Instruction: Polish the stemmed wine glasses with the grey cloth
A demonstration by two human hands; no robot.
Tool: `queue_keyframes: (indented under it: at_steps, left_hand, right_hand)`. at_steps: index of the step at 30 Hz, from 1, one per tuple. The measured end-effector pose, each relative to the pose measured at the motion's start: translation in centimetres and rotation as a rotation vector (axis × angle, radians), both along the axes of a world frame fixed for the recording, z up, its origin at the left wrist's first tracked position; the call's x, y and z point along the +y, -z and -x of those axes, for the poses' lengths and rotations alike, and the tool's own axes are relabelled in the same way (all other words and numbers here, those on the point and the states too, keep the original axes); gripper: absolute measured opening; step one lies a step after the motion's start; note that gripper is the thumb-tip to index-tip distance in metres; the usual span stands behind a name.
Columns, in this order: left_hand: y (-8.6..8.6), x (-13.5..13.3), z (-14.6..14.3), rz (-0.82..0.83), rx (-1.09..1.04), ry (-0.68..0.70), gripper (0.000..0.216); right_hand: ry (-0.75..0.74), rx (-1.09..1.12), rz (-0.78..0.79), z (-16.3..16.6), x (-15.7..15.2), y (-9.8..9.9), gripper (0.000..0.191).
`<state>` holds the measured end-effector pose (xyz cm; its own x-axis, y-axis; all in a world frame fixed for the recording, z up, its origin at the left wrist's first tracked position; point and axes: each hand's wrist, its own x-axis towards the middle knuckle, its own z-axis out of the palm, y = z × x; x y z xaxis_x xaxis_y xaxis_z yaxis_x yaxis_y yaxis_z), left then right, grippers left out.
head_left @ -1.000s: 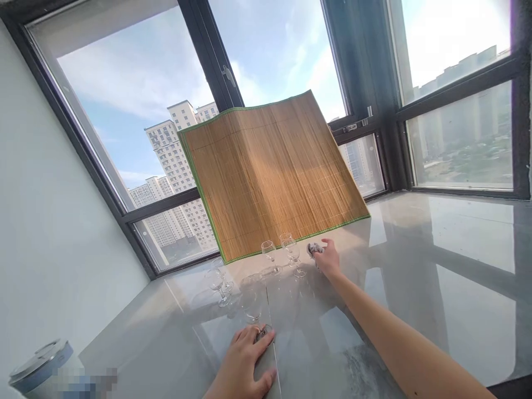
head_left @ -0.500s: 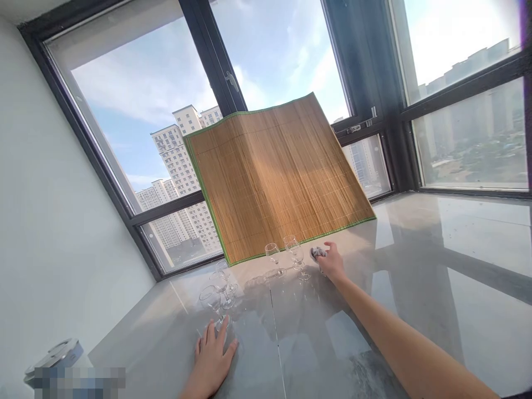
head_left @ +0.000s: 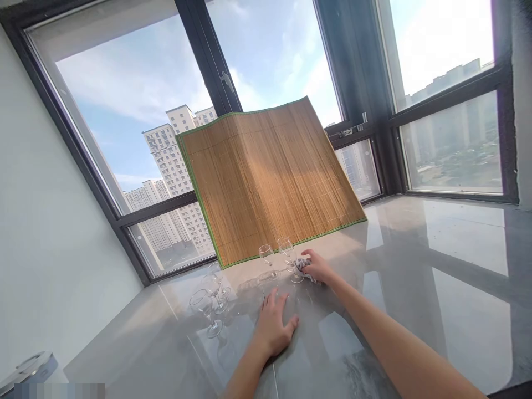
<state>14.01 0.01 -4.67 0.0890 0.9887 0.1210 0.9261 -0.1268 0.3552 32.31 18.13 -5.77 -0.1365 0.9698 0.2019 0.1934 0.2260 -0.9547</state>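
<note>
My right hand [head_left: 319, 267] is closed on a crumpled grey-and-white cloth [head_left: 305, 268], close beside the stemmed glasses on that side. Those glasses stand upright in front of the mat: a small stemmed glass [head_left: 266, 254] and another stemmed glass [head_left: 286, 249] whose lower part overlaps with something clear behind or before it. With fingers spread and nothing in them, my left hand [head_left: 275, 328] is over the counter, nearest to the small glass. Farther left stands a cluster of clear stemmed glasses, the closest being a wine glass [head_left: 203, 302].
A bamboo mat [head_left: 270, 183] with green edging leans against the window [head_left: 137, 213]. Glossy grey tiles cover the counter [head_left: 407, 310]. At the lower left corner a container with a pale lid [head_left: 35, 370] stands partly out of view. A white wall [head_left: 50, 221] rises on the left.
My left hand has moved right, away from the left cluster of glasses toward the middle. My right hand has brought the cloth left, up to the right-hand glasses. The view has shifted slightly.
</note>
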Motion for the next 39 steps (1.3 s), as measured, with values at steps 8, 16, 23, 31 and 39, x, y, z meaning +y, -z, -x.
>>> queue_keyframes:
  at_steps: [8,16,23,31,39]
  left_hand:
    - [0.6,3.9,-1.0,-0.061,-0.017,0.008,0.063]
    - [0.9,3.4,0.3,-0.173,-0.264,0.085,0.038]
    - [0.8,3.7,0.7,-0.217,-0.270,0.050,0.020]
    - [0.7,4.4,4.5,-0.123,-0.008,-0.207,0.041]
    - [1.2,5.6,8.6,-0.032,0.123,-0.458,0.052]
  right_hand:
    - [-0.302,0.014,-0.039,1.6,-1.2,-0.1,0.052]
    - [-0.515,0.025,-0.019,2.4,-2.1,0.0,0.053]
    - [-0.582,0.006,-0.008,3.3,-2.7,0.1,0.054]
    - [-0.469,-0.021,-0.060,3.1,-3.0,-0.2,0.050]
    - [-0.308,-0.055,-0.090,3.1,-3.5,-0.3,0.048]
